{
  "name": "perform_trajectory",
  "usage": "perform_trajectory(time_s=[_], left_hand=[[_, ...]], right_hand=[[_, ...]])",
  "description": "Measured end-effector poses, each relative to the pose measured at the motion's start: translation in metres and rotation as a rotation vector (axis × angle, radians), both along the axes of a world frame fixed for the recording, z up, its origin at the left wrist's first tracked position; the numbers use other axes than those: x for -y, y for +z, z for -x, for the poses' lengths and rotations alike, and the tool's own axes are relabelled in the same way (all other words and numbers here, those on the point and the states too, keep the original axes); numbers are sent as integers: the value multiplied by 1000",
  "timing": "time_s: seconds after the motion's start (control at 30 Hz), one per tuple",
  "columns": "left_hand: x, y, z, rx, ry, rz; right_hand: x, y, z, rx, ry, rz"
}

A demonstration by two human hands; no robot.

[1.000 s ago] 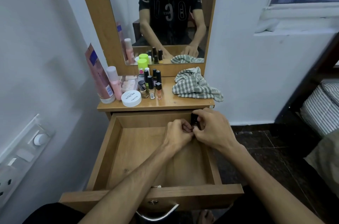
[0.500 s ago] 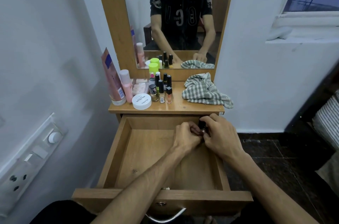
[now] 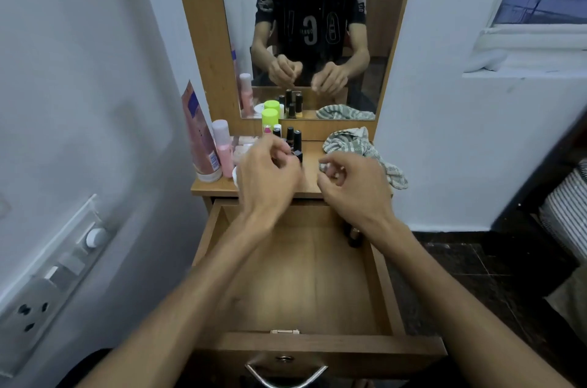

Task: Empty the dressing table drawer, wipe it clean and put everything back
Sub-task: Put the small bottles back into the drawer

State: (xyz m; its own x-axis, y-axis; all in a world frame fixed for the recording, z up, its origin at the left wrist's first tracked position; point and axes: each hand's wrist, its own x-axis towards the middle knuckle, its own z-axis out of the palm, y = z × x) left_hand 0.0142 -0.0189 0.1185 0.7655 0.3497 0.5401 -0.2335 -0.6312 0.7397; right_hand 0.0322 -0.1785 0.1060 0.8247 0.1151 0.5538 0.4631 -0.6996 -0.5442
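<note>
The wooden drawer (image 3: 208, 241) is pulled wide open, its floor bare except for a small dark bottle (image 3: 354, 234) standing in the far right corner. Both hands are raised above the front edge of the dressing table top (image 3: 309, 186). My left hand (image 3: 270, 176) has loosely curled fingers just in front of the black-capped nail polish bottles (image 3: 297, 143); no grip on them shows. My right hand (image 3: 352, 186) hangs loosely curled and holds nothing. A green-checked cloth (image 3: 360, 144) lies crumpled on the top at the right.
A pink tube (image 3: 198, 133), a pink bottle (image 3: 224, 149), a lime-green cap (image 3: 270, 119) and a half-hidden white jar (image 3: 235, 176) crowd the top's left side. The mirror (image 3: 317, 38) stands behind. A socket panel (image 3: 47, 276) is on the left wall, striped bedding (image 3: 565, 213) at right.
Both hands let go of the small dark bottle in the drawer's far right corner, rose up and moved apart. The left hand went toward the nail polish bottles.
</note>
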Motion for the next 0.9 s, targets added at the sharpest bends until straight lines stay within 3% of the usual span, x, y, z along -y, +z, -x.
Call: perform_trajectory(time_s=[0.2,0.3,0.47,0.73,0.9], left_hand=[[-30,25,-36,-93,59,-406],[-30,22,-44,-123,57,-506],[-25,13,-42,-127,31,-483],[-18,15,1,-22,-116,-252],[-1,5,38,-261,-335,-162]], right_hand=[[-30,12,-28,-58,-30,-13],[-37,16,-35,-81,-27,48],[-40,13,-40,-98,4,51],[-11,14,-14,-98,52,-41],[36,13,25,-215,165,24]])
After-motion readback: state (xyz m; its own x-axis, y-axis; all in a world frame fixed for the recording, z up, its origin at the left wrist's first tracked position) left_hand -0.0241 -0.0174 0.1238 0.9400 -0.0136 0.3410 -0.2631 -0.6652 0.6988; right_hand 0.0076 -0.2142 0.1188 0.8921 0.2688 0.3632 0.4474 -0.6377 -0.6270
